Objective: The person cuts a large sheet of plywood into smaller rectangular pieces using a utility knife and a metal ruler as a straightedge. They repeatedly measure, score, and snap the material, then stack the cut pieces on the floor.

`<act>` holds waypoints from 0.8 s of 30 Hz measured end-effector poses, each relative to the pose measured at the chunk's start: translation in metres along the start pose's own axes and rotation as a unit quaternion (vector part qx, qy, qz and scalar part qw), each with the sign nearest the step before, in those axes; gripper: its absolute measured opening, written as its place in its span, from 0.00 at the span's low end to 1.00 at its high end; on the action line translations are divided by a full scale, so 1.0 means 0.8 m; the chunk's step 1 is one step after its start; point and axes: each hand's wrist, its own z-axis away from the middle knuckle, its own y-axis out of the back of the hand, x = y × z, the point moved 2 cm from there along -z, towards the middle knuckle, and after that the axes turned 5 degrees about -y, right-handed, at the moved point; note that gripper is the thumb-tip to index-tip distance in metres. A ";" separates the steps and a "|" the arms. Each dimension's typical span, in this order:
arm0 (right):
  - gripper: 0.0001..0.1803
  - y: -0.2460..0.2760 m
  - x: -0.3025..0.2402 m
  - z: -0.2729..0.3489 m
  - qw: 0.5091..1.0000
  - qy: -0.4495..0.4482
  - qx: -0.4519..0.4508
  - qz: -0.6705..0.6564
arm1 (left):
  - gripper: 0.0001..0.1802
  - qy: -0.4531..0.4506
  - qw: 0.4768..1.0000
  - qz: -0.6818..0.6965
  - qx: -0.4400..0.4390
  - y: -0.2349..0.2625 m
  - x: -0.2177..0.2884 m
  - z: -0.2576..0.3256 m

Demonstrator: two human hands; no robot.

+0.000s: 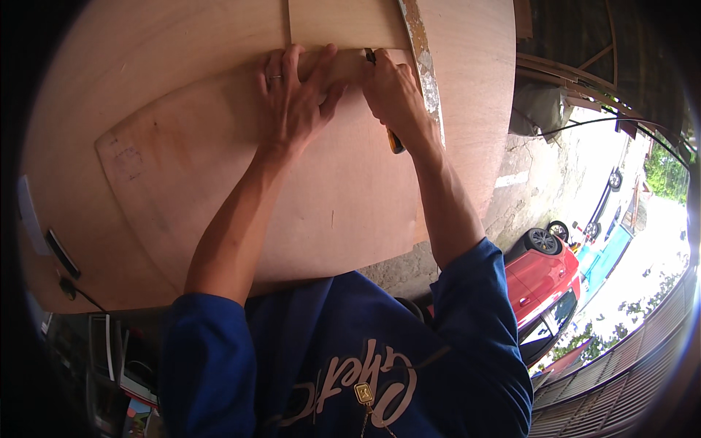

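Left hand (298, 98) splayed, empty, on thin wood sheet (314, 204); right hand (395, 95) wrapped round yellow-black cutter (396, 141): likely cutting, next stroke needs firm bracing.

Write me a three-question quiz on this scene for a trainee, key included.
1. What does the right hand hold?
2. True or false: the left hand rests on the thin wooden sheet with its fingers spread.
3. What lies just to the right of the right hand? A) a red bucket; B) a long strip with peeling paint; C) a folded towel.

Key: 1. A tool, mostly hidden, its yellow and black end showing. 2. True. 3. B.
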 end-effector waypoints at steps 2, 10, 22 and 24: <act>0.18 -0.001 0.002 -0.001 1.000 -0.007 -0.006 -0.001 | 0.28 0.002 1.000 -0.001 -0.001 0.000 0.000 0.000; 0.20 0.003 -0.012 -0.001 0.999 -0.014 -0.018 0.028 | 0.28 0.007 1.000 -0.005 -0.005 0.002 0.001 0.001; 0.16 -0.020 0.018 0.027 0.997 0.036 0.033 0.057 | 0.27 0.037 0.996 -0.082 -0.014 -0.003 0.000 0.003; 0.15 -0.024 0.024 0.031 0.996 0.029 0.043 0.066 | 0.27 0.036 0.997 -0.072 -0.003 -0.005 -0.001 0.004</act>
